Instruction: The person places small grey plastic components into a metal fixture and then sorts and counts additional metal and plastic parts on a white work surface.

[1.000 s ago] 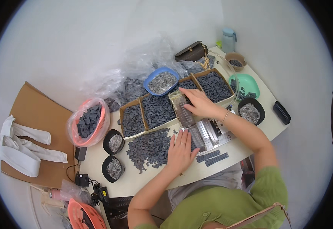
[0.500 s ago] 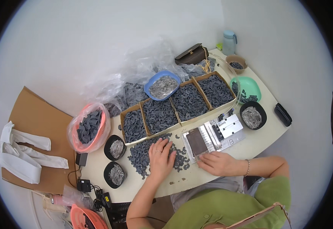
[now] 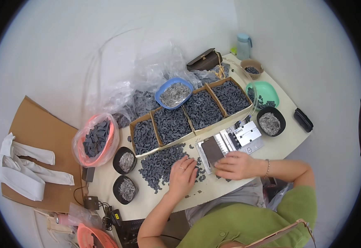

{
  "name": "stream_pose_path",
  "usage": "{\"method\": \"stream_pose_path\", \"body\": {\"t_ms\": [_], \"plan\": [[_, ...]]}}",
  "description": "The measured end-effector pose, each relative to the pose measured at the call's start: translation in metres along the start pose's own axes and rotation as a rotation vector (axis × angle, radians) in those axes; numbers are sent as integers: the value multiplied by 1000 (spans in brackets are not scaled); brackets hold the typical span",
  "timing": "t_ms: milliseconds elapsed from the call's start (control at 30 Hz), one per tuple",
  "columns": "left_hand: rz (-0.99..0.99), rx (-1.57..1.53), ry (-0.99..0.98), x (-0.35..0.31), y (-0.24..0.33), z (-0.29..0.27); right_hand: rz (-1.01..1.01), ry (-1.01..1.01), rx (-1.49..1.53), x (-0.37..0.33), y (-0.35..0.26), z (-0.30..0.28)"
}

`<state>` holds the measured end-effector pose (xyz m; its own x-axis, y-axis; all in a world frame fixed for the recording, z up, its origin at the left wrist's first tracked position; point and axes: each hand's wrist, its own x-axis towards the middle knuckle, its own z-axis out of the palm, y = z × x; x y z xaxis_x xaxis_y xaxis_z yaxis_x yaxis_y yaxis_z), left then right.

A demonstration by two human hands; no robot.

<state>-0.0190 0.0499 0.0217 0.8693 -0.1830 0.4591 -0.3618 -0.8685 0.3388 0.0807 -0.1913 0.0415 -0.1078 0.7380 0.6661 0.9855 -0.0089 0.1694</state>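
My left hand (image 3: 183,177) lies over the right side of a loose pile of small dark grey plastic pieces (image 3: 157,166), its fingers a little apart and touching the pieces. Over the near edge of a silver metal fixture (image 3: 226,142), my right hand (image 3: 237,165) has its fingers bent and held together. What they pinch, if anything, is hidden. A flat dark brown plate (image 3: 212,151) lies on the left part of the fixture, beside the right fingertips. Small grey pieces show just under that hand.
Behind the pile stands a divided cardboard box (image 3: 172,124) full of grey pieces, with a blue bowl (image 3: 159,98) of metal pins on it. Black bowls (image 3: 115,162) of pins flank the work, beside a pink basket (image 3: 115,142) and a green bowl (image 3: 276,93).
My left hand has slid right across the pile toward the fixture. My right hand has risen slightly and moved away from me, along the plate's near edge. The view has shifted a little.
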Motion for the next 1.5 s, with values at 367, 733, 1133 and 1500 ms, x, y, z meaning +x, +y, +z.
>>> {"method": "stream_pose_path", "body": {"t_ms": [367,733,1133,1500], "plan": [[123,366,-126,29,48,40,803,-148,454,62,123,54],[-225,-37,234,85,-21,-55,730,27,406,30,78,-18],[-314,556,424,62,-195,-162,895,145,375,-2,84,-14],[-614,570,-292,57,-254,-84,875,195,333,-11,85,-8]]}}
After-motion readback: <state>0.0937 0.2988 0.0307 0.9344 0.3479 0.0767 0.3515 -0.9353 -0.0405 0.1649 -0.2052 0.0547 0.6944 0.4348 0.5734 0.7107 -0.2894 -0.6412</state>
